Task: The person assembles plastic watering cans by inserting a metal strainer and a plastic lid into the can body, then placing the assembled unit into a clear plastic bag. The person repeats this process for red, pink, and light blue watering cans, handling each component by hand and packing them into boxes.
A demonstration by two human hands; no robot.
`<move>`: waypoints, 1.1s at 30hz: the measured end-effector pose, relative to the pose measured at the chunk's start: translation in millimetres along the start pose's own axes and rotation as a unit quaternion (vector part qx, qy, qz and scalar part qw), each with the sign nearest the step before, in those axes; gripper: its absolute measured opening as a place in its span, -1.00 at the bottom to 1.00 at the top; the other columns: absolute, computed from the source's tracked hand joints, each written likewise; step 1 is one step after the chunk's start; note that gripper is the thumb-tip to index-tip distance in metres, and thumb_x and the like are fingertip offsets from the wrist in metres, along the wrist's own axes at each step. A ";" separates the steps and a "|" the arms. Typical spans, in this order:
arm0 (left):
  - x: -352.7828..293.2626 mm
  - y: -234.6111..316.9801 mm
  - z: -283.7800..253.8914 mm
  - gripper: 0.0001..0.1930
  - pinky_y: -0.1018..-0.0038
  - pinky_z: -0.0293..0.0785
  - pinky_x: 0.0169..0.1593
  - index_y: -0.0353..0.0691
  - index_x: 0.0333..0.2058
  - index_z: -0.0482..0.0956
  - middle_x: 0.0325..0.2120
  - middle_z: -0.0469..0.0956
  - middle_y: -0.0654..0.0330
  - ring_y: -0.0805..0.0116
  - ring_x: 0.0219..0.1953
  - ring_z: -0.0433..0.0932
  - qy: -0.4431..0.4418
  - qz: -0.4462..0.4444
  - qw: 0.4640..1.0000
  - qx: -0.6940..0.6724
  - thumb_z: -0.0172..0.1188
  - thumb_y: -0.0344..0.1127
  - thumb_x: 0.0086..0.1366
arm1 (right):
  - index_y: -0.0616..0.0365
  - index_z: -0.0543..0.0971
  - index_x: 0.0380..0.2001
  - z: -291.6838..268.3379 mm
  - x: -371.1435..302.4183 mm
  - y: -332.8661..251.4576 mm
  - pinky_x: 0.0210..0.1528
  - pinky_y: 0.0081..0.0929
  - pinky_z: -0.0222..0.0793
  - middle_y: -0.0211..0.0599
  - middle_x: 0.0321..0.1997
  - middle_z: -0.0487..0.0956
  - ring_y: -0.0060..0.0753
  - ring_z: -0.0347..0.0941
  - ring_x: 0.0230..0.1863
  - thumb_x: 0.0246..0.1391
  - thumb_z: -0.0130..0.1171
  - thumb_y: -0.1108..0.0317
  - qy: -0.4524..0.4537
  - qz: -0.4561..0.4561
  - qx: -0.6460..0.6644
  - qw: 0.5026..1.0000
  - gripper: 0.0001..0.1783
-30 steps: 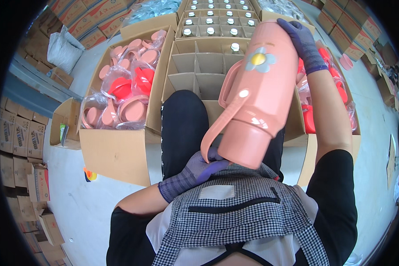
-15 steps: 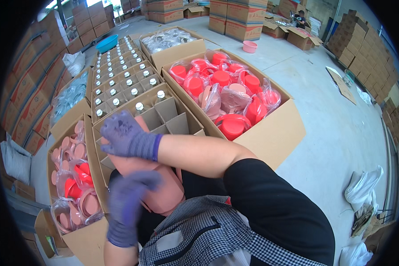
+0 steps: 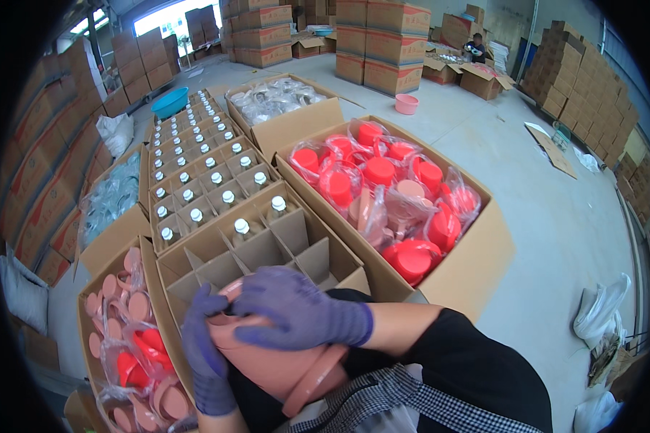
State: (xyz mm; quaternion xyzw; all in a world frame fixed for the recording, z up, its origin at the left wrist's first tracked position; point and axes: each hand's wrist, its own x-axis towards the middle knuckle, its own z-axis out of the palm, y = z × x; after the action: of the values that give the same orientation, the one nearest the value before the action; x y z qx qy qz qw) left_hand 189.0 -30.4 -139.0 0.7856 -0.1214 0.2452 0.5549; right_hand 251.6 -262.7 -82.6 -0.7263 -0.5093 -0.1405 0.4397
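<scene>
A salmon-pink plastic jug (image 3: 271, 361) with a curved handle lies tilted over my lap, its mouth end pointing away from me. Purple-grey knit gloves cover both hands. My left hand (image 3: 208, 343) curls round the mouth end from the left. Across the top lies my right hand (image 3: 292, 307), its fingers bent over the mouth. Between the hands a small pink piece (image 3: 231, 290) shows at the mouth; whether it is a lid or the rim I cannot tell. Just beyond stands a divided carton (image 3: 307, 209) with two white-capped clear bottles in its far cells.
At the right, an open carton (image 3: 469, 278) holds bagged red and pink jugs. Another carton (image 3: 152, 263) of pink and red ones stands left. Farther off are cartons of white-capped bottles (image 3: 217, 178), a blue basin (image 3: 170, 103), a pink basin (image 3: 406, 105) and stacked boxes (image 3: 393, 43).
The jug has turned, its handle now showing toward me. My right hand has come back and right onto the mouth end; my left has moved up to it. The view has shifted.
</scene>
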 end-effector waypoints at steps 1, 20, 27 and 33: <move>7.9 14.9 1.6 -0.51 0.15 0.42 0.23 -0.39 0.07 0.55 0.06 0.59 -0.05 0.03 0.14 0.54 0.000 0.036 0.997 0.065 0.27 -0.14 0.29 | 0.15 0.59 -0.10 0.0 1.7 24.2 0.10 -0.16 0.36 -0.14 -0.12 0.52 -0.01 0.47 0.00 0.16 0.23 0.10 -0.015 0.011 0.047 0.999 -0.62; 54.5 38.7 -7.2 -0.69 0.23 0.46 0.26 -0.34 -0.01 0.65 0.07 0.60 -0.02 0.15 0.07 0.63 -0.214 0.146 0.960 0.100 0.06 -0.28 0.48 | 0.19 0.51 0.18 -24.1 21.2 69.3 0.35 -0.09 0.27 -0.04 0.22 0.53 0.04 0.43 0.25 0.35 -0.03 0.21 -0.022 0.036 0.119 0.992 -0.55; 48.2 -14.4 -5.2 -0.44 0.03 0.37 0.30 -0.45 -0.24 0.71 -0.20 0.71 -0.12 -0.06 0.07 0.62 -0.092 0.006 0.994 -0.056 -0.05 0.01 0.48 | 0.15 0.62 -0.02 -17.3 2.5 57.5 0.19 -0.06 0.36 -0.10 0.01 0.61 0.08 0.52 0.09 0.24 0.20 0.29 0.000 -0.078 0.175 0.981 -0.71; 32.4 -74.7 11.4 -0.47 -0.01 0.37 0.31 -0.34 -0.55 0.63 -0.36 0.70 -0.09 -0.06 -0.06 0.64 -0.090 0.021 0.977 -0.194 0.05 0.06 0.34 | 0.16 0.63 -0.20 12.7 -18.1 35.2 0.15 -0.09 0.39 -0.15 -0.10 0.62 0.08 0.53 0.09 0.20 0.23 0.33 0.040 0.024 0.116 0.992 -0.83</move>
State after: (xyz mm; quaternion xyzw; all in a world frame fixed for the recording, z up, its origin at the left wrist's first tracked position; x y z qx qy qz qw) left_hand 254.0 -11.8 -185.8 0.6790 -0.2327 0.1569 0.6783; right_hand 270.9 -267.3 -119.1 -0.6765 -0.4863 -0.0992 0.5441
